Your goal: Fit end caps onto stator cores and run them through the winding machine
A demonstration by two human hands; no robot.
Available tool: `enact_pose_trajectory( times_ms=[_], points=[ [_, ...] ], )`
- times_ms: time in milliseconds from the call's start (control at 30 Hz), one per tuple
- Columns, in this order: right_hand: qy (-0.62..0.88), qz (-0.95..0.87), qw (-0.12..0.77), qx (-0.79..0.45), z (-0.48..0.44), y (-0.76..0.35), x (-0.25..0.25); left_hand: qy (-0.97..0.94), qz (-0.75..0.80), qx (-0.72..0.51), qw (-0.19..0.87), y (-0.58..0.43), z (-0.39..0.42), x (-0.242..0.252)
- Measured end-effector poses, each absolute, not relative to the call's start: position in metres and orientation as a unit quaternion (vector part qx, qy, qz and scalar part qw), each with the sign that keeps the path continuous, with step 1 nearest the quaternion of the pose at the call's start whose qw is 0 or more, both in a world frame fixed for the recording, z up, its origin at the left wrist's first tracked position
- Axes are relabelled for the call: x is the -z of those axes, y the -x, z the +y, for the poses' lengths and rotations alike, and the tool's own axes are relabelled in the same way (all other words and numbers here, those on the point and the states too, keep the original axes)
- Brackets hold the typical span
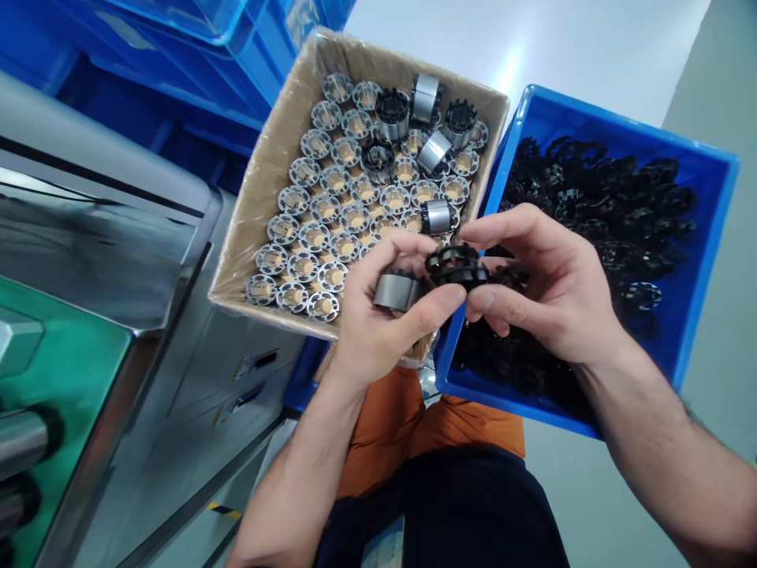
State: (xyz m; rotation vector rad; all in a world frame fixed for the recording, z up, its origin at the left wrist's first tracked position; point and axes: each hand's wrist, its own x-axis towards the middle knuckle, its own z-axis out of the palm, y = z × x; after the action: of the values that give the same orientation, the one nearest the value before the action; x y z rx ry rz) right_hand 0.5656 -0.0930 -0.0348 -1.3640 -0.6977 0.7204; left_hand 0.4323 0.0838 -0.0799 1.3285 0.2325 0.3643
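My left hand (378, 315) has a silver metal cylinder (397, 291) in its palm, and its thumb and fingertips hold black toothed plastic rings (455, 267). From the right, my right hand (550, 284) pinches the same black rings. Another black piece (509, 276) shows within the curled fingers of my right hand. Both hands meet above the gap between a cardboard box (248, 229) and a blue bin (703, 260). Rows of silver slotted cylinders (313, 237) stand in the box, and several with black ends (426, 98) lie on top of them.
Many loose black rings (597, 197) fill much of the blue bin. Stacked blue crates (195, 63) stand at the upper left. A metal machine with a green surface (65, 347) is at the left. A white surface (568, 47) lies behind the containers.
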Motion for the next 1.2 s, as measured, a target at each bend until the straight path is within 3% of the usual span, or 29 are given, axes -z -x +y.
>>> enact_pose_trajectory(
  times_ms=[300,600,1200],
  points=[
    [0.588,-0.302,0.682,-0.313,-0.091,-0.559,0.036,-0.558,0.179,-0.105,0.804,-0.442,0.083,0.072],
    [0.656,-0.339,0.649,-0.183,-0.088,-0.554,0.051,-0.519,0.135,-0.061,0.842,-0.433,0.078,0.075],
    [0.663,-0.280,0.655,-0.231,-0.088,-0.542,0.036,-0.565,0.125,-0.063,0.813,-0.424,0.081,0.074]
  ],
)
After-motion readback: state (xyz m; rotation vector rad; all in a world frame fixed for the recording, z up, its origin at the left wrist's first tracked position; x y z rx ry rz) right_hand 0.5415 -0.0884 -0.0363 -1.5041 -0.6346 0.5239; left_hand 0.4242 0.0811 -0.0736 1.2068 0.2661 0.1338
